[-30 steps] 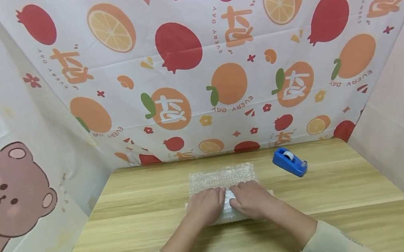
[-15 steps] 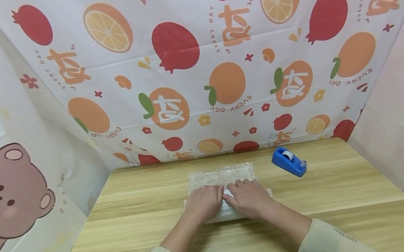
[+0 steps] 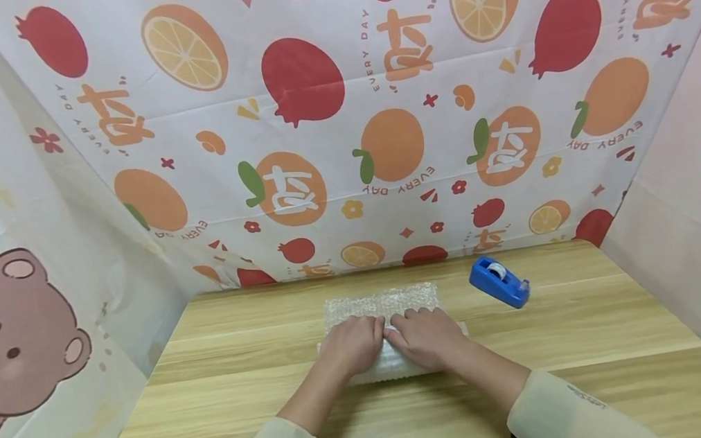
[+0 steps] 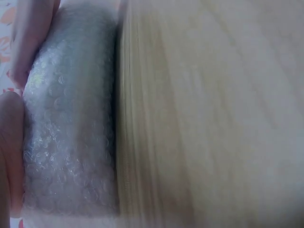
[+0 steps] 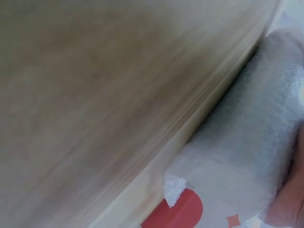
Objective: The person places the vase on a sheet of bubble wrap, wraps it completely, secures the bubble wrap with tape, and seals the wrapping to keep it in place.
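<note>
A bundle rolled in clear bubble wrap (image 3: pixel 390 366) lies across the wooden table in the head view. Beyond it, a flat sheet of the same wrap (image 3: pixel 381 304) extends toward the back. My left hand (image 3: pixel 352 347) grips the bundle's left half from above, fingers bent over its far side. Beside it, my right hand (image 3: pixel 426 337) holds the right half likewise, the two thumbs nearly meeting. Close up in the left wrist view, the bubble-wrapped roll (image 4: pixel 71 123) rests along the tabletop. One rounded end of the roll (image 5: pixel 237 142) shows in the right wrist view. What is inside is hidden.
A blue tape dispenser (image 3: pixel 498 282) with a roll of tape stands on the table, back right of the bundle. A fruit-print cloth (image 3: pixel 331 144) hangs behind the wooden table (image 3: pixel 227 383), with pale cloths at both sides.
Both hands have moved slightly forward, away from the body, with the bundle, and their thumbs have come closer together. The dispenser stays put; the head view has shifted slightly.
</note>
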The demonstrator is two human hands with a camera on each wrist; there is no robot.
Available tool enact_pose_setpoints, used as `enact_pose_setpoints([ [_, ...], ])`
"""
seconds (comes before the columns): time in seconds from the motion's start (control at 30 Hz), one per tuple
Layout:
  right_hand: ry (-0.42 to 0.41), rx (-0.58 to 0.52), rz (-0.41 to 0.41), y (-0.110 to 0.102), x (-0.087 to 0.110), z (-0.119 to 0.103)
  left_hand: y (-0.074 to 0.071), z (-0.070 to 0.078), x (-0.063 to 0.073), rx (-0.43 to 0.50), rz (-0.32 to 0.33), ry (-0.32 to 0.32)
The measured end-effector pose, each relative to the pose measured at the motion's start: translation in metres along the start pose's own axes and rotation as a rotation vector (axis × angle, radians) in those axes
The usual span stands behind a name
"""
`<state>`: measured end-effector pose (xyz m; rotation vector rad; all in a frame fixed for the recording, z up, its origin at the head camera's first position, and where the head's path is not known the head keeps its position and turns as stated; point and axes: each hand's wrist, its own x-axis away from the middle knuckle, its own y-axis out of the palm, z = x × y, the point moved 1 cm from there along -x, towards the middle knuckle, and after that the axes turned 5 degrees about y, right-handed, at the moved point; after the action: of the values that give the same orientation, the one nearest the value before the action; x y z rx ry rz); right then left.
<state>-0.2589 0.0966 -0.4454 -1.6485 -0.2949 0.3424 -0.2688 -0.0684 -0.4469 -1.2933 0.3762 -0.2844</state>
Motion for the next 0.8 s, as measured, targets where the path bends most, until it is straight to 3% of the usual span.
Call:
enact_pose_setpoints([
  [0.5,0.066,-0.09,-0.093,-0.002,-0.02,0.007,-0.001,-0.011,-0.018,0.099,-0.102,-0.043],
  [0.8,0.075,-0.115,-0.076,-0.001,-0.026,0.01,-0.001,-0.015,-0.025,0.145,-0.16,-0.062],
])
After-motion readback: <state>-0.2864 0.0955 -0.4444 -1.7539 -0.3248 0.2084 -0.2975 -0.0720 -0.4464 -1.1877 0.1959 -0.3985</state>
